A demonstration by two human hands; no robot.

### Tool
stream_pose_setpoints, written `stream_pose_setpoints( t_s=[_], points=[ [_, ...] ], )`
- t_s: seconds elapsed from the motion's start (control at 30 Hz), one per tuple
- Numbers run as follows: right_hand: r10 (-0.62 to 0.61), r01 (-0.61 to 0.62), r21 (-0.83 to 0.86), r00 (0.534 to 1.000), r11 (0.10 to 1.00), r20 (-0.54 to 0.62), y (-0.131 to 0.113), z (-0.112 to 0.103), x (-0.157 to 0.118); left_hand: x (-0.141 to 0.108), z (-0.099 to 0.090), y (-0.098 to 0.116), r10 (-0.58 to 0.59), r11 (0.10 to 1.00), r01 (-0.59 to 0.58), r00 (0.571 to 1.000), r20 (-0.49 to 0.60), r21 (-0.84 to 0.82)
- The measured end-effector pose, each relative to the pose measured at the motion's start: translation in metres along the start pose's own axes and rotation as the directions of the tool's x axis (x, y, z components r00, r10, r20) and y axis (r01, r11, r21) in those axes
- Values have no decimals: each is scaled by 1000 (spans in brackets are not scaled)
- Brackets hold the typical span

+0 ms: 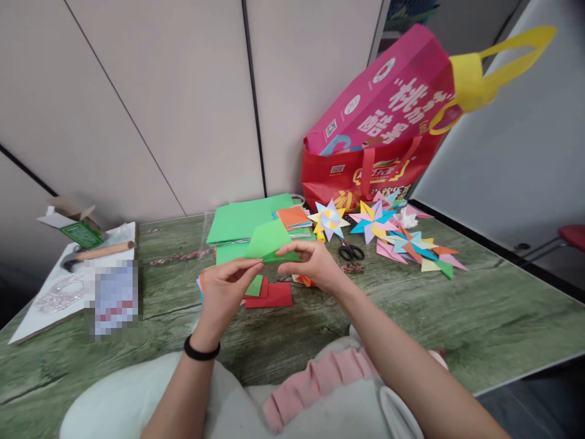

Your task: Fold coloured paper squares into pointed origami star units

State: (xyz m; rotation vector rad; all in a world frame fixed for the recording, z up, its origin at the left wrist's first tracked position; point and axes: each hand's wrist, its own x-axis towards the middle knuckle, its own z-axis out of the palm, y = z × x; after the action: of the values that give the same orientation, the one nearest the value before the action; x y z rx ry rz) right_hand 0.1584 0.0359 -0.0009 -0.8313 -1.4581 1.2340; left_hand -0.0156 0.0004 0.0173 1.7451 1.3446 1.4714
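A partly folded sheet of green origami paper (269,239) is held up between my two hands, above the table. My left hand (226,286), with a black band on the wrist, pinches its lower left corner between thumb and fingers. At the right edge, my right hand (313,262) has its fingers curled on the paper, the thumb just below. Beneath the hands lie red folded papers (275,295) and a small green piece (254,286). Behind the held sheet rests a stack of green paper (247,216), with smaller orange squares (294,216) on it.
Multicoloured folded paper stars (375,221) and black scissors (351,250) lie to the right. A red bag (329,174) holding a pink box (388,91) stands against the wall. At left are a white board (27,323), a wooden-handled tool (107,250) and an opened small box (80,230).
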Motion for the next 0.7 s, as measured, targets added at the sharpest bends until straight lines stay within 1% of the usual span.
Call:
stream_pose_setpoints(
  t_s=[0.07,0.13,0.23,0.37,0.5,0.6,0.7],
  points=[
    [-25,25,-9,999,1000,-32,0,2,-1,0,0,1,8,1000,-8,1000,0,4],
    [-50,46,-46,994,998,-92,1,4,-1,-1,1,1,6,1000,-6,1000,-5,1],
    [-66,50,-106,985,993,-157,3,7,-1,-2,4,1,-42,998,42,999,-1,-36],
    [-102,72,-161,977,984,-186,5,8,-1,-2,5,0,-119,977,124,992,38,-173],
    [-122,87,-179,973,980,-195,5,8,-2,0,5,-5,-204,914,228,973,107,-336],
    [-156,116,-201,968,973,-196,4,8,-2,1,5,-9,-236,874,276,960,149,-400],
    [-188,140,-233,962,962,-198,3,8,-2,1,6,-11,-268,834,315,949,165,-453]
  ],
)
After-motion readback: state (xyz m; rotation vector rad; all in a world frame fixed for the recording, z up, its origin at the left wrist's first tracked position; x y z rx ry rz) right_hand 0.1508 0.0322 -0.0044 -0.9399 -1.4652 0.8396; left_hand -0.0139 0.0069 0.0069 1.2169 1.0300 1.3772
